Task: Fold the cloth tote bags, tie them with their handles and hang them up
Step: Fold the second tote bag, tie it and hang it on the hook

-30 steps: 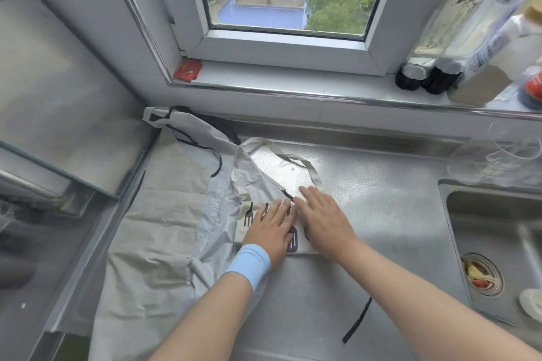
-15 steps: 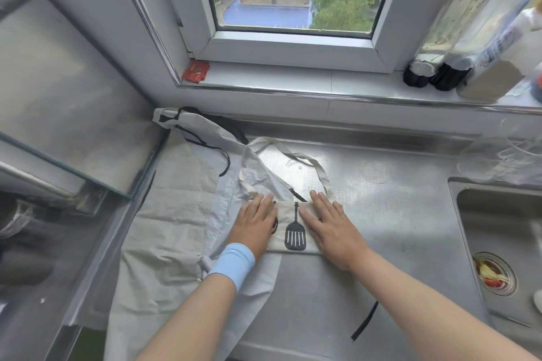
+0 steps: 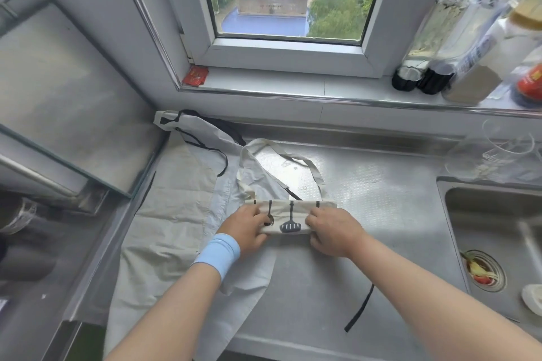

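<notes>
A cream tote bag point(image 3: 290, 215) printed with dark kitchen utensils lies folded into a narrow band on the steel counter point(image 3: 381, 193). My left hand point(image 3: 245, 228), with a light blue wristband, grips the band's left end, fingers curled over it. My right hand point(image 3: 331, 231) grips the right end the same way. The bag's cream handles point(image 3: 296, 160) loop out behind the band on the counter. A larger pale grey tote bag point(image 3: 173, 214) with black trim lies spread flat to the left, partly under my left arm.
A sink point(image 3: 495, 231) with food scraps in its drain lies at the right. A black strap point(image 3: 360, 309) rests near the counter's front edge. Bottles point(image 3: 434, 47) stand on the windowsill, with a red packet point(image 3: 196, 77) at its left end. A glass-topped stove point(image 3: 58, 91) is at left.
The hands, which lay flat on the bag, have moved apart to its two ends and curled round them. The bag has become a narrower band.
</notes>
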The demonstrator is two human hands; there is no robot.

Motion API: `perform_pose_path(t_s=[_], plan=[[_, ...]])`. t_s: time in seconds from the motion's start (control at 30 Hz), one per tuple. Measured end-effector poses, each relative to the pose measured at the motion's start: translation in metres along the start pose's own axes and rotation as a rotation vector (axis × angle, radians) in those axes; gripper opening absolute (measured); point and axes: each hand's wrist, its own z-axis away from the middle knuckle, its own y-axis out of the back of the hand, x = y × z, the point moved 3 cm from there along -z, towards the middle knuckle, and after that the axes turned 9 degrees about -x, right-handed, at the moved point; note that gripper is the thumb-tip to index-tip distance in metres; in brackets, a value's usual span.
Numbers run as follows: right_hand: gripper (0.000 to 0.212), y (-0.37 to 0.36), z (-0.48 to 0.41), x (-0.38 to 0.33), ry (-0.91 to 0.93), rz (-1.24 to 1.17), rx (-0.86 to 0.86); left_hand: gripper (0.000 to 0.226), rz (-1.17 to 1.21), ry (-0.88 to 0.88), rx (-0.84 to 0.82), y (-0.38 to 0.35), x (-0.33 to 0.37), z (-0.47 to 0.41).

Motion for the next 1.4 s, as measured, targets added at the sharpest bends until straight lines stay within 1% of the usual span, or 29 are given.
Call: perform_pose_path(t_s=[0.03, 0.13, 0.2, 0.3, 0.33, 0.4, 0.43, 0.47, 0.5, 0.53, 0.57, 0.6, 0.67, 0.73, 0.77, 0.93, 1.07, 1.1, 1.13, 1.2, 1.27, 1.33, 1.4], plan=[[0.026, 0.005, -0.001, 0.002, -0.025, -0.020, 0.021, 0.026, 0.011, 0.027, 0.006, 0.003, -0.001, -0.001], [0.020, 0.015, -0.002, 0.013, -0.096, -0.070, 0.074, 0.027, 0.096, 0.146, 0.034, 0.011, -0.005, -0.003], [0.020, 0.015, -0.005, 0.018, -0.122, -0.114, 0.093, 0.026, 0.159, 0.206, 0.055, 0.014, -0.008, -0.007], [0.025, 0.012, -0.014, 0.023, -0.186, -0.203, 0.082, 0.026, 0.222, 0.265, 0.026, 0.014, -0.010, -0.019], [0.029, 0.012, -0.016, 0.023, -0.201, -0.192, 0.056, 0.024, 0.198, 0.269, 0.058, 0.014, -0.009, -0.021], [0.035, 0.011, -0.021, 0.023, -0.204, -0.081, 0.030, 0.021, 0.000, 0.271, 0.198, 0.016, -0.004, -0.026], [0.036, 0.010, -0.023, 0.022, -0.198, -0.006, 0.052, 0.020, -0.069, 0.260, 0.261, 0.016, 0.002, -0.027], [0.037, 0.009, -0.024, 0.021, -0.193, 0.069, 0.081, 0.019, -0.106, 0.208, 0.334, 0.015, 0.009, -0.030], [0.039, 0.009, -0.026, 0.020, -0.178, 0.123, 0.107, 0.021, -0.115, 0.130, 0.363, 0.014, 0.020, -0.033], [0.041, 0.007, -0.028, 0.016, -0.151, 0.156, 0.128, 0.026, -0.123, 0.043, 0.360, 0.011, 0.030, -0.035], [0.044, 0.006, -0.031, 0.011, -0.109, 0.156, 0.147, 0.031, -0.119, -0.023, 0.317, 0.007, 0.038, -0.037], [0.049, 0.005, -0.034, 0.006, -0.068, 0.114, 0.151, 0.034, -0.107, -0.067, 0.263, 0.000, 0.043, -0.040], [0.064, -0.001, -0.038, -0.002, -0.046, -0.034, 0.077, 0.041, -0.071, -0.100, 0.152, -0.012, 0.043, -0.043], [0.070, -0.017, -0.038, 0.001, -0.098, -0.151, -0.039, 0.048, -0.068, -0.108, 0.085, -0.021, 0.037, -0.041], [0.069, -0.024, -0.036, 0.005, -0.117, -0.184, -0.055, 0.050, -0.093, -0.110, 0.084, -0.025, 0.033, -0.037], [0.069, -0.041, -0.023, 0.014, -0.092, -0.147, 0.008, 0.051, -0.170, -0.119, 0.096, -0.033, 0.015, -0.021], [0.070, -0.042, -0.021, 0.015, -0.078, -0.092, 0.109, 0.051, -0.180, -0.063, 0.076, -0.033, 0.014, -0.016], [0.068, -0.039, -0.020, 0.015, -0.069, -0.078, 0.149, 0.050, -0.185, -0.038, 0.095, -0.031, 0.016, -0.015], [0.062, -0.035, -0.019, 0.014, -0.049, -0.065, 0.195, 0.050, -0.192, -0.018, 0.110, -0.028, 0.018, -0.015], [0.043, -0.029, -0.018, 0.008, 0.023, -0.014, 0.290, 0.050, -0.216, -0.001, 0.134, -0.020, 0.020, -0.015], [0.029, -0.027, -0.020, 0.004, 0.057, 0.026, 0.352, 0.050, -0.217, 0.005, 0.087, -0.016, 0.018, -0.018], [0.026, -0.025, -0.021, 0.004, 0.039, 0.057, 0.390, 0.047, -0.167, -0.012, 0.068, -0.012, 0.015, -0.023], [0.030, -0.022, -0.021, 0.004, -0.009, 0.043, 0.412, 0.032, -0.107, -0.027, 0.102, -0.004, 0.015, -0.024]])
